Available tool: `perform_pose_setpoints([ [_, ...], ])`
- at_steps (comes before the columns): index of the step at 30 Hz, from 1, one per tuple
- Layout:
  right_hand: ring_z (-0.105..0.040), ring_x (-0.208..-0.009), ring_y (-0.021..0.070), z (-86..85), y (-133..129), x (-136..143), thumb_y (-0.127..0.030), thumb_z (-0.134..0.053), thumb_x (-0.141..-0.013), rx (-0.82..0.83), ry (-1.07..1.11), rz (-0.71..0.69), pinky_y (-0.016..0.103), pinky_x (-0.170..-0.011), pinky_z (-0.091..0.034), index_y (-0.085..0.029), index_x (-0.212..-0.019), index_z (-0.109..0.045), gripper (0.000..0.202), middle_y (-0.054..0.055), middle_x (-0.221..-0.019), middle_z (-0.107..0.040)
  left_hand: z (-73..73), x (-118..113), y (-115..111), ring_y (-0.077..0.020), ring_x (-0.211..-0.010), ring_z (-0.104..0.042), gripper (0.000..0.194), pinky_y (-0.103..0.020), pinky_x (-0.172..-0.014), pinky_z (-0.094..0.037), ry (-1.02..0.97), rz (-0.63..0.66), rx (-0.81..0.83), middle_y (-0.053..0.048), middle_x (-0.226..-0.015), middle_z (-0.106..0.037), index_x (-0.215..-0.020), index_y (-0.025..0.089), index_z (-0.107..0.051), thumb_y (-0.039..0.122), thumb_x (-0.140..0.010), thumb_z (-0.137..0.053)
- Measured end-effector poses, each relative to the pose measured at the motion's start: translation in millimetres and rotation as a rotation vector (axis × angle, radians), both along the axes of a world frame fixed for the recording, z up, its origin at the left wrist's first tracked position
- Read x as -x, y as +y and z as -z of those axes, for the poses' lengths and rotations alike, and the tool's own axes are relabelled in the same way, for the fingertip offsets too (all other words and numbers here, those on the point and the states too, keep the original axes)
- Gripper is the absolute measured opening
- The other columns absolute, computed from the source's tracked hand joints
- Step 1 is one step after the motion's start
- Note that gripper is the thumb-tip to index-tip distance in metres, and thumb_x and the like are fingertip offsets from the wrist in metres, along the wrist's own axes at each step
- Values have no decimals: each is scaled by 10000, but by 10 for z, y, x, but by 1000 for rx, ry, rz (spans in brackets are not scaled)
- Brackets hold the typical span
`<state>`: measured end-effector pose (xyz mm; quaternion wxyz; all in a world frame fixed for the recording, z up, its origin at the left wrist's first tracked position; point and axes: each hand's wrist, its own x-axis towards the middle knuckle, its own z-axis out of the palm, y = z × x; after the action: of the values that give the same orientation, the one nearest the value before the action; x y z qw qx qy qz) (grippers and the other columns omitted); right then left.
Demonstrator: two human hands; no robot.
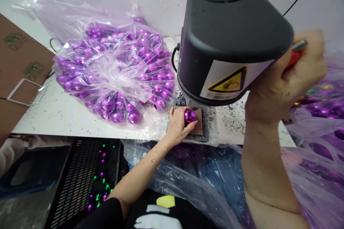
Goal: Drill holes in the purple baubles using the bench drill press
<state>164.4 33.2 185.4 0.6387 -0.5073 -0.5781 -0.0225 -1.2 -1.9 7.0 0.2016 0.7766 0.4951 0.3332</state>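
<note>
A black machine point(231, 35) with a yellow warning label stands over the white table. Under its head, my left hand point(178, 123) holds a shiny purple ball point(190, 115) between thumb and fingers, above a brown square piece point(199, 125) on the dark base plate point(204, 136). At the machine's right side my right hand point(298, 68) is wrapped round a red handle point(294, 58) with a metal end; the fingers are slightly blurred.
Left of the machine lies a clear plastic bag point(113, 75) full of purple balls. A cardboard box point(20, 68) stands far left. Below is a black crate point(80, 182) with small green and purple balls. More bagged purple items point(319, 150) lie right. Dark flecks litter the white table point(53, 114).
</note>
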Motion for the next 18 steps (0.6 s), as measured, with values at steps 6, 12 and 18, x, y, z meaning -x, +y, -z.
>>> perform_pose_setpoints([
  [6, -417, -555, 19, 269, -322, 59, -419, -506, -931, -216, -60, 133, 248, -598, -324, -162, -798, -536, 290, -19, -631, -393, -31, 16, 4, -247, -1129, -537, 359, -484, -1140, -253, -3, 22, 22, -91, -1163, -609, -1199, 188, -469, 392, -930, -591],
  [12, -565, -593, 65, 524, -460, -15, -265, -577, -852, -286, -154, -15, 217, -554, -369, -153, -894, -531, 128, -22, -685, -461, -45, 16, -9, -253, -1161, -525, 380, -482, -1136, -270, 9, 7, 33, -95, -1210, -599, -1227, 194, -458, 387, -927, -588],
  [18, -572, -626, 64, 679, -508, 16, -177, -605, -798, -325, -157, -10, 191, -577, -420, -91, -830, -536, 115, -8, -658, -518, -30, 9, -16, -257, -1172, -527, 396, -474, -1125, -293, 23, -7, 21, -98, -1226, -601, -1228, 192, -464, 385, -914, -609],
])
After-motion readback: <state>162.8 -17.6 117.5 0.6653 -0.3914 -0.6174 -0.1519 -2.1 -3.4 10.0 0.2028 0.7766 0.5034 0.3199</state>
